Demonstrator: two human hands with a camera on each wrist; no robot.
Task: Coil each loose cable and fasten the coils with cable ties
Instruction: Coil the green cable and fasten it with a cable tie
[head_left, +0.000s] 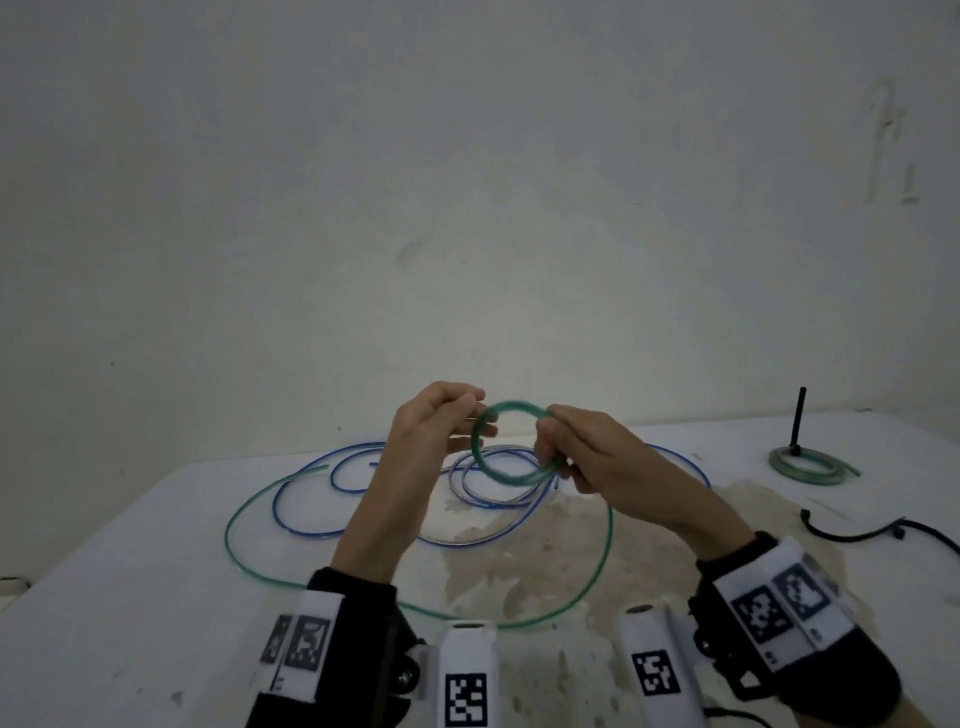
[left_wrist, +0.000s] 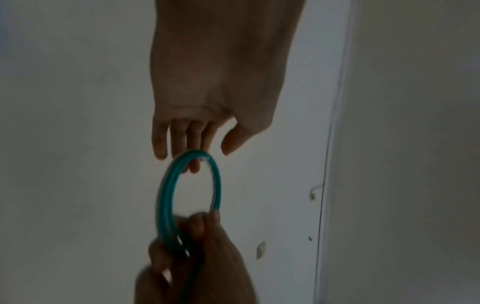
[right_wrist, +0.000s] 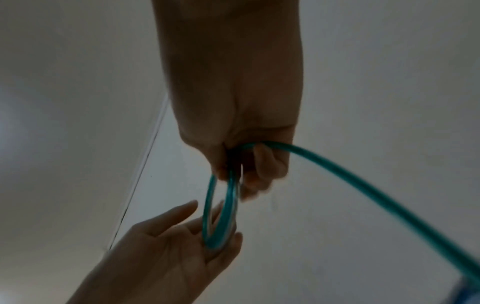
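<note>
— Wrist bands with black-and-white marker squares sit lowest in the head view, one on each forearm. What lies on the table (head_left: 130, 597) from the left?

— First a long green cable (head_left: 244, 499) swings out in one wide loop across the white top, running near the table's front edge and up toward the hands. Inside and behind it lies a blue cable (head_left: 291, 525) in several loose, overlapping loops, uncoiled.

— And the left hand (head_left: 436, 431)?

— Raised above the table, fingers mostly straight. From the left wrist camera its fingertips (left_wrist: 193, 166) touch the near side of a small green coil (head_left: 511, 441), thumb apart from it; the hand is released, steadying rather than gripping. That view is dim, so whether one finger passes through the ring is hard to say.

— The coil itself?

— A few turns of the green cable, held upright in the air between both hands, above the blue loops.

— The right hand (head_left: 587, 452)?

— Clenched round the coil's other side, fingers and thumb pinching the turns together. From the right wrist camera the free length of cable leaves that fist and drops away toward the table.

— Farther right?

— A finished greenish coil (head_left: 810, 465) lies flat near the back corner with a black upright post (head_left: 797, 421) standing at it. Nearer, black cable ties (head_left: 862, 535) lie loose on the top.
</note>
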